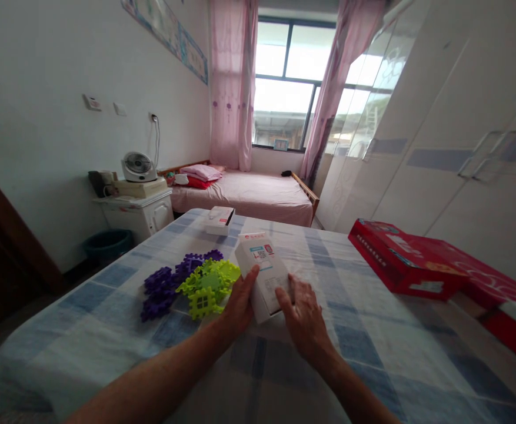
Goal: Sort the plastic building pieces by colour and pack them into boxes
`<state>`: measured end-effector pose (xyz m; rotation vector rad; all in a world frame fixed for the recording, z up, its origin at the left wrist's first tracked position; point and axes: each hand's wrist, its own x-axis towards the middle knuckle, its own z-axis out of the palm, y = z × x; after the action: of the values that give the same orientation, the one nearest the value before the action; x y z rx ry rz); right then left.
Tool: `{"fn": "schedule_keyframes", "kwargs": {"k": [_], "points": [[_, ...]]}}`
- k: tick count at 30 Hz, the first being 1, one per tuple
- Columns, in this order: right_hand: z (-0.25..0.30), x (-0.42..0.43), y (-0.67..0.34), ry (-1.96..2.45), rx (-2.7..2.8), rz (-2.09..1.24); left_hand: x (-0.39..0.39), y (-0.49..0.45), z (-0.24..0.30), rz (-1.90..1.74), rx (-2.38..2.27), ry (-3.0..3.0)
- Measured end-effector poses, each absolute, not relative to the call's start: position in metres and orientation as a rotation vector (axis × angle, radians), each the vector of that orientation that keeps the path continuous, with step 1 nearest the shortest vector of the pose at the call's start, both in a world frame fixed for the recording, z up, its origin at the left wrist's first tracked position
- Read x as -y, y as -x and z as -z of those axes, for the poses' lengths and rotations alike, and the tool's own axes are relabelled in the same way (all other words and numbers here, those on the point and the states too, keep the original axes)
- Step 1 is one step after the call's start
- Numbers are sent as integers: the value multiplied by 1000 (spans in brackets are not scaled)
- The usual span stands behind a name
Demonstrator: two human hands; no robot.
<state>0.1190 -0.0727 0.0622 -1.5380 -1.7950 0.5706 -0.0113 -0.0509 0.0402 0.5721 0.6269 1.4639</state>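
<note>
A white cardboard box (pixel 264 277) with a printed QR label is tilted up above the checked bedsheet. My left hand (pixel 241 299) grips its left side, thumb on the printed face. Against the box's right side lies my right hand (pixel 304 309), its thumb on the lower part of the face and its other fingers along the edge. To the left, yellow-green plastic building pieces (pixel 209 285) lie in a heap beside purple ones (pixel 169 282). Farther back sits a second white box (pixel 220 220), with a dark opening at its right side.
Red boxes (pixel 408 256) lie along the right side. A white bedside cabinet (pixel 140 215) with a small fan (pixel 138 166) stands at the left, near a dark green bin (pixel 107 244). Beyond is a pink bed (pixel 258 191) under the window; a white wardrobe (pixel 456 118) lines the right.
</note>
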Motion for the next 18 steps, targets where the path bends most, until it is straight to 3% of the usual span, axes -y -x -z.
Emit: {"fn": "schedule_keyframes", "kwargs": {"k": [3, 9, 15, 18], "points": [[-62, 69, -127, 1419, 1616, -730, 53, 13, -42, -1430, -579, -557], [-65, 61, -153, 1102, 1328, -1621, 54, 11, -52, -1315, -469, -624], [-72, -4, -172, 1144, 1184, -1557, 49, 1, -37, -1384, -727, -644], [-70, -55, -156, 1147, 1163, -1533, 53, -7, -20, -1278, -880, -935]]}}
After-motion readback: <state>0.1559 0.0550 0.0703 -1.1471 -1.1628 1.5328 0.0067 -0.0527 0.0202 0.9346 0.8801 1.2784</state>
